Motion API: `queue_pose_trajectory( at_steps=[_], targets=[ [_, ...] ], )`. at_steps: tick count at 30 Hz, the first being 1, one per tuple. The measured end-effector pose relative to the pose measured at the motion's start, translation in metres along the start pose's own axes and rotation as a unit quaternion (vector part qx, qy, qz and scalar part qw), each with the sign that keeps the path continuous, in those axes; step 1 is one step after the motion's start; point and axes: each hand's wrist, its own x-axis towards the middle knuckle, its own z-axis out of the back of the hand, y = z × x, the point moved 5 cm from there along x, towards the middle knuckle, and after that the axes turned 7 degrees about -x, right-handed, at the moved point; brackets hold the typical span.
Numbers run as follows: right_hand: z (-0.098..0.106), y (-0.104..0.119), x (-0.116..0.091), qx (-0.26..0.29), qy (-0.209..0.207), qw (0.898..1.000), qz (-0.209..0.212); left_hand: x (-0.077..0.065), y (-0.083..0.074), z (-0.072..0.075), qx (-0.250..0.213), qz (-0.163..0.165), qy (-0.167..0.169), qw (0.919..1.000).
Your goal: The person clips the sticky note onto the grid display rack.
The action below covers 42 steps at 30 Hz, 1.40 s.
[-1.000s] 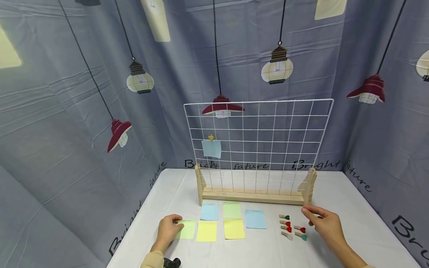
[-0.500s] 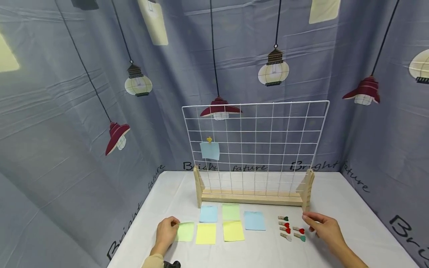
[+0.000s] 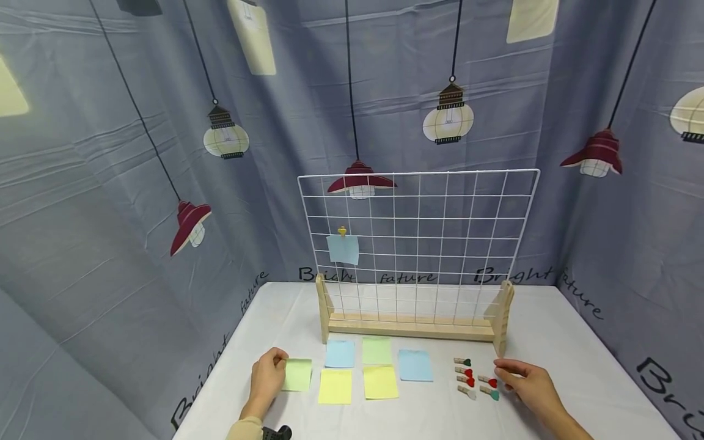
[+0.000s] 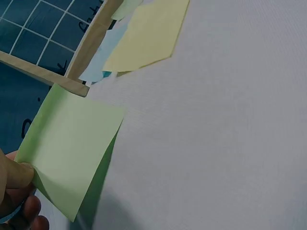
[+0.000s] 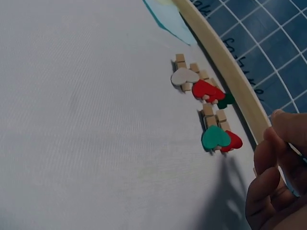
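My left hand (image 3: pixel 267 379) pinches the left edge of a green sticky note (image 4: pixel 76 148), which is lifted and tilted off the white table in the left wrist view. My right hand (image 3: pixel 528 386) hovers right of several small wooden clothespins with heart shapes, loosely curled, and I see nothing held in it. Among them are a white heart clothespin (image 5: pixel 184 76), a green heart clothespin (image 5: pixel 216 137) and a red heart clothespin (image 3: pixel 487 382). A blue sticky note (image 3: pixel 343 249) hangs on the white wire grid (image 3: pixel 418 226) from a yellow clothespin (image 3: pixel 342 231).
Between the hands lie two yellow sticky notes, the left yellow note (image 3: pixel 335 386) and right yellow note (image 3: pixel 381 382). Behind are a blue note (image 3: pixel 340 354), a green note (image 3: pixel 376 351) and another blue note (image 3: pixel 415 365). The grid's wooden base (image 3: pixel 409 327) stands behind them.
My left hand has taken hold of the green note and drawn it up and to the left, away from the yellow note. My right hand stays beside the clothespins. The head view has shifted slightly.
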Motion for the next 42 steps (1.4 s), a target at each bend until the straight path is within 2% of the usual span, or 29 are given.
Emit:
queue_pose_trajectory(
  at_steps=[6,13,24,29,42],
  targets=[
    [-0.002,-0.005,0.002,-0.019,-0.014,1.0,-0.01,0.004,-0.017,0.007,-0.015,-0.002,-0.026,0.9996],
    [-0.002,-0.009,0.003,-0.04,-0.022,0.999,-0.007,0.008,-0.035,0.007,-0.046,0.004,-0.031,0.9984],
    [-0.008,-0.007,0.004,-0.146,-0.016,0.988,0.041,0.005,-0.072,0.001,-0.1,0.005,-0.041,0.9941],
    [-0.008,-0.003,0.001,-0.154,-0.021,0.986,0.058,0.005,-0.087,-0.004,-0.123,-0.001,-0.036,0.9917],
    [-0.007,-0.005,0.002,-0.145,-0.013,0.989,0.035,0.01,-0.116,-0.02,-0.148,-0.037,-0.021,0.9882]
  ],
)
